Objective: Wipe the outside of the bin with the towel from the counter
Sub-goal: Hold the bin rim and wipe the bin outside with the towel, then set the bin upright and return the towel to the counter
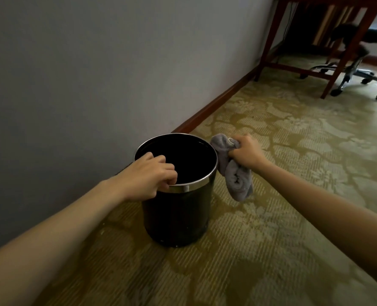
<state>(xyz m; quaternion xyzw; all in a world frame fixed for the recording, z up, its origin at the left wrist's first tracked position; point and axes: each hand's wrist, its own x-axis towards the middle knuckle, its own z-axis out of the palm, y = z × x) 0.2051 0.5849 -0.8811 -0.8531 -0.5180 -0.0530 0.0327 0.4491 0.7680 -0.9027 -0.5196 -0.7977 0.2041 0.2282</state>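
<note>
- I am standing the black bin (178,213) upright on the patterned carpet (293,173), close beside the wall (72,74).
- My left hand (148,176) is gripping the near-left part of its metal rim (189,187), fingers curled over the edge.
- My right hand (247,152) is clenching the bunched grey towel (234,171), which is hanging just beside the bin's right side.
- The bin's axis is running vertically, so I am judging the right hand nearer the outer wall to wipe.

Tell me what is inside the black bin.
The bin looks empty: only a dark interior shows, plus the fingers of the left hand hooked over its metal rim. The bottom is too dark to make out.
</note>
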